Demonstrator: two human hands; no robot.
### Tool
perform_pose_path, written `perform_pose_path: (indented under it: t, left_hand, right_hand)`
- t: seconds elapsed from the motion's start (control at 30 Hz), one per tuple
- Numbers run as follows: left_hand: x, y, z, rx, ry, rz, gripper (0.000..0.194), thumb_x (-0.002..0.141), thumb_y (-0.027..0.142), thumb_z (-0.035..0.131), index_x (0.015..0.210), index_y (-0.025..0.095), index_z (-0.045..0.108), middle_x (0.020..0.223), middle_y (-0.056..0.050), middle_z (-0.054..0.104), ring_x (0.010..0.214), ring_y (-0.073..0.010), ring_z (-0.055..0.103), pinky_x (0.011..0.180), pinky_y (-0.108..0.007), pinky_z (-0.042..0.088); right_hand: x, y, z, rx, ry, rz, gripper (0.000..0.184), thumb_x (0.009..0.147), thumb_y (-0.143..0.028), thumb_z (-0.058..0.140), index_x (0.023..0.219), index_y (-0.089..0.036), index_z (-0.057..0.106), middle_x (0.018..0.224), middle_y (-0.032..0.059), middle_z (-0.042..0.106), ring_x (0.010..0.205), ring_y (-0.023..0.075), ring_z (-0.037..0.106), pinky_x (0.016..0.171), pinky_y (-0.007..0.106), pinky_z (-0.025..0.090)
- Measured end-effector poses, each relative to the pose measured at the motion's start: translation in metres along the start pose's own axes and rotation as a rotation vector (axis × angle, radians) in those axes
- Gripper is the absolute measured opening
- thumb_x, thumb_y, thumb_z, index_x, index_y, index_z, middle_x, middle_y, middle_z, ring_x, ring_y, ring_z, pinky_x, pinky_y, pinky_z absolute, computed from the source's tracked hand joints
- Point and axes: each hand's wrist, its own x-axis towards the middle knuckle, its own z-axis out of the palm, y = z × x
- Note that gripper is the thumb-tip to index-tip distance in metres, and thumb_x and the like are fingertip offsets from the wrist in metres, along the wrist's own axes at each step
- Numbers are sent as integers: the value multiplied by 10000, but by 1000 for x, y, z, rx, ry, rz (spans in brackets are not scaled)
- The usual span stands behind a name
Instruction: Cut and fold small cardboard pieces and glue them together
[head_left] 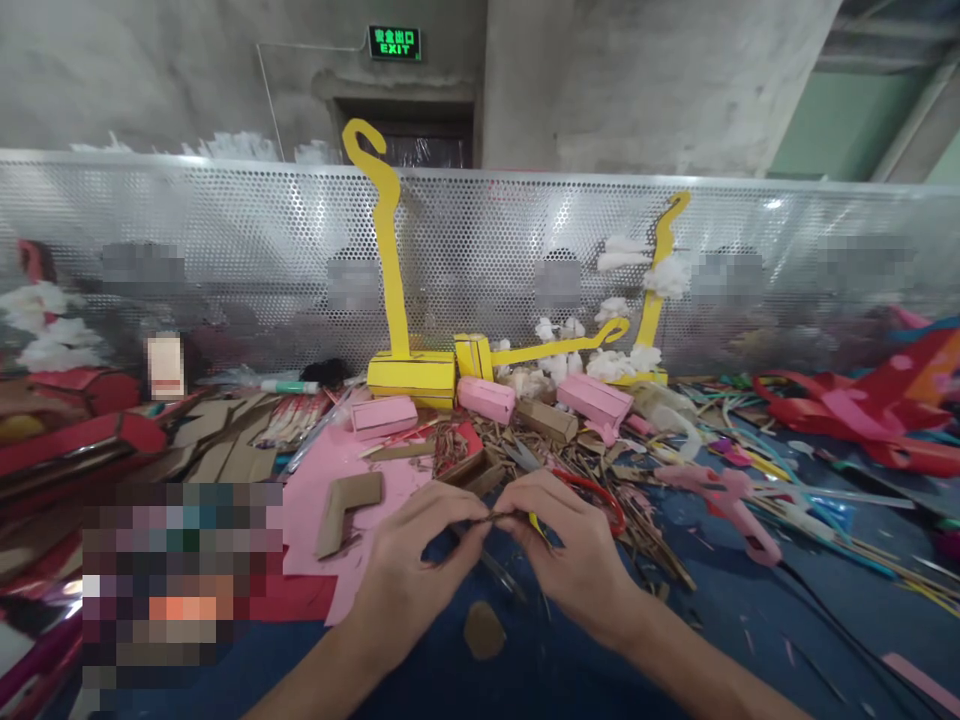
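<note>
My left hand (420, 545) and my right hand (566, 535) meet above the table, thumbs and fingers pinched. Between the fingertips is a thin brown piece of cardboard (493, 517), seen nearly edge-on and largely covered by the fingers. A small roundish cardboard piece (485, 630) lies on the blue table below them. Just beyond my hands are scissors with red handles (611, 505), partly hidden by my right hand. An open cardboard box form (469, 470) lies behind my fingertips. Left of my left hand, a bent cardboard piece (346, 505) rests on pink sheet material (307, 540).
A pink glue gun (739, 505) with a black cord lies to the right. Yellow hooked shapes on a box base (411, 375) stand behind, near pink blocks (595, 400). Cardboard scraps (660, 550) litter the middle. A perforated metal panel (480, 250) closes off the back.
</note>
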Motion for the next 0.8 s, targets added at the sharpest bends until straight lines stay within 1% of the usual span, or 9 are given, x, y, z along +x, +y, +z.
perform_pose_path:
  t: [0.2,0.33,0.43,0.53,0.63,0.8]
  left_hand:
    - [0,3,3,-3,27,31,173,868,53,668,940,210,682,909,-35,722,872,-155,675,803,-275,547]
    - [-1,3,1,10,7,17,165,877,64,659,947,212,680,921,-40,722,884,-167,674,816,-292,545]
    - [-1,1,-2,25,11,-18,150,887,93,660,958,223,681,938,-32,728,900,-171,678,842,-297,538]
    - [-1,-3,-3,9,30,-55,132,903,115,648,961,229,679,955,-24,734,909,-167,684,855,-287,537]
    - [-1,-5,-3,15,14,-58,147,907,113,647,976,237,685,965,-13,739,919,-154,685,862,-265,534]
    - [-1,-4,-3,10,-35,-10,152,895,110,672,969,239,698,951,-13,736,912,-146,680,846,-250,539]
  right_hand:
    - [0,-5,1,-34,16,-15,140,970,-104,552,934,-218,625,898,40,653,848,177,610,761,294,491]
    - [0,-6,1,-16,19,12,141,973,-126,556,928,-228,644,899,44,673,850,186,625,762,303,509]
    - [1,-4,0,20,17,51,95,960,-162,606,963,-238,662,934,44,692,892,191,650,805,306,528]
    - [1,0,-1,18,15,66,120,956,-170,615,1038,-244,664,997,57,706,958,204,661,859,324,538]
    - [1,3,-2,14,8,37,124,953,-153,614,1027,-238,665,995,60,709,957,200,664,860,322,543]
    - [0,3,0,49,-19,-25,142,961,-118,592,993,-237,662,948,49,705,910,180,666,818,299,551]
